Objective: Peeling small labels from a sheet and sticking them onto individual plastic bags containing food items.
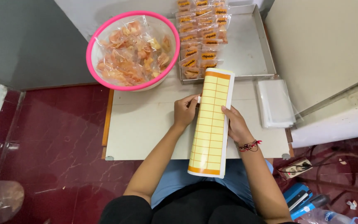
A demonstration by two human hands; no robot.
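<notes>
Pink-rimmed round plastic basin (104, 39) holds bagged chips; metal tray (249, 45) holds labelled packets. Left hand (185, 111) and right hand (236, 124), fingers closed, grip yellow gridded sticker sheet (211, 124) over desk (146, 128).

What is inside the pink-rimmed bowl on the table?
The bowl holds clear plastic bags of orange and yellow chips, heaped nearly to the rim. The bottom of the bowl and any bags lower in the heap are covered, so they cannot be seen.
</notes>
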